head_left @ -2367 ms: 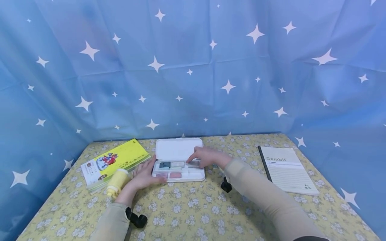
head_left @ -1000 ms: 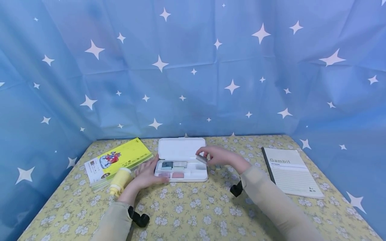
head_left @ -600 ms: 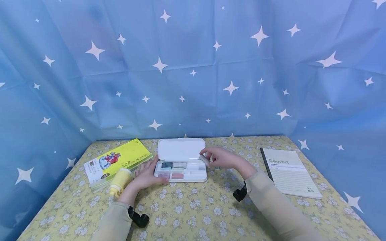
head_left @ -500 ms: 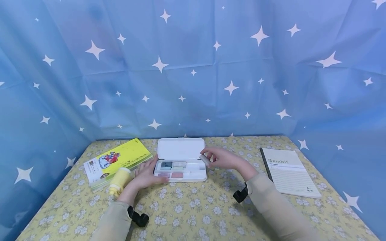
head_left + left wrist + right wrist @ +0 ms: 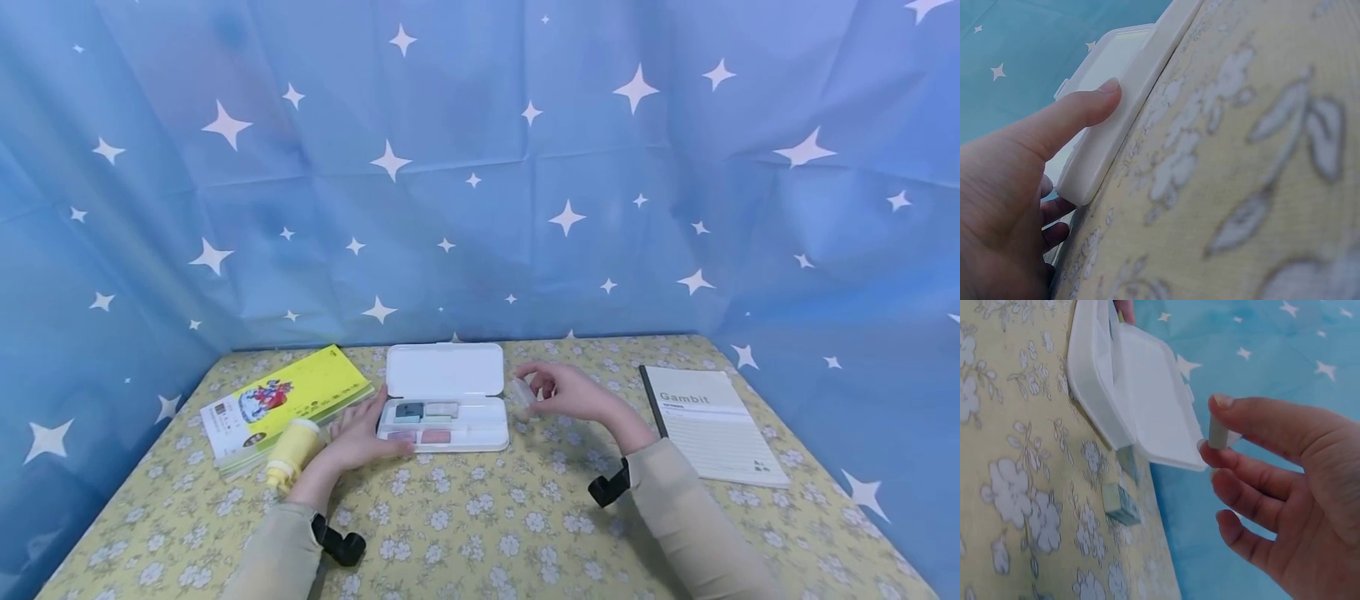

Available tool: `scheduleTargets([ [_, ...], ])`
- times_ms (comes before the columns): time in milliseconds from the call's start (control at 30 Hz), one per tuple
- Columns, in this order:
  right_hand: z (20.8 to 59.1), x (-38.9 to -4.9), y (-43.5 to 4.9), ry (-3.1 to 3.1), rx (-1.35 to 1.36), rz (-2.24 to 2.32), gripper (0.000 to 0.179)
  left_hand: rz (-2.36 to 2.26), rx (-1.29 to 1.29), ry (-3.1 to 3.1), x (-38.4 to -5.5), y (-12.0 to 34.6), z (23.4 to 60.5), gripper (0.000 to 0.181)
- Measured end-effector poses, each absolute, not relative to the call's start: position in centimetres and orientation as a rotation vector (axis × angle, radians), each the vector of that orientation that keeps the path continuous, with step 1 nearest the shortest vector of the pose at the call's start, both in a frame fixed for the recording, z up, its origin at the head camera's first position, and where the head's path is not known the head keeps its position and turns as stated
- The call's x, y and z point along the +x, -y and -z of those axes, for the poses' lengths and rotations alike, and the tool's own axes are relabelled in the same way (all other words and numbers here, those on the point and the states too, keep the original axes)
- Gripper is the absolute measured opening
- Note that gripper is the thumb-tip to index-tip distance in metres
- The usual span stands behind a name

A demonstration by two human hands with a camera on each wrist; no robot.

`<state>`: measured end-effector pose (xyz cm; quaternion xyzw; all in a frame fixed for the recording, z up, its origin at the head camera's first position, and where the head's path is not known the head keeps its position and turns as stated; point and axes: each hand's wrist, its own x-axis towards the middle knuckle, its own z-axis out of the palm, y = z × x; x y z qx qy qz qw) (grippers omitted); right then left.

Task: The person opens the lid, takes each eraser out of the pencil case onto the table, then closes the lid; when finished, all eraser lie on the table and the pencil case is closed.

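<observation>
While your left hand (image 5: 360,435) grips left end of white case (image 5: 480,447), thumb on front wall, your right hand (image 5: 567,392) pinches small pale block (image 5: 523,393) between thumb and index finger, above table (image 5: 465,525), just right of case. Block long axis: slanted, far end left, near end right. Case long axis: left to right; lid (image 5: 446,369) opened toward curtain (image 5: 480,208). Notebook (image 5: 708,433) label: "Gambit", upright to you. Yellow book (image 5: 318,375): small print illegible.
</observation>
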<state>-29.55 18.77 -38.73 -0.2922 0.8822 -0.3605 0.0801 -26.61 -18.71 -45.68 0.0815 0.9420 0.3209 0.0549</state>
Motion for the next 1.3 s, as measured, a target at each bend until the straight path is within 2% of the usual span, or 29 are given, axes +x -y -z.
scheduleTargets([
  [467, 39.5, -29.9, -21.7, -2.713, -0.75, 1.167, 0.048, -0.98, 0.258, -2.854, -26.3, 18.8, 45.2, 0.12],
  [833, 40.7, -30.3, -22.6, -2.687, -0.744, 1.182, 0.043, -0.964, 0.277, -2.868, -26.4, 18.7, 45.1, 0.119],
  [1300, 41.6, -30.5, -23.0, -2.721, -0.6, 1.114, 0.042, -0.97, 0.262, -2.872, -26.4, 18.7, 45.2, 0.121],
])
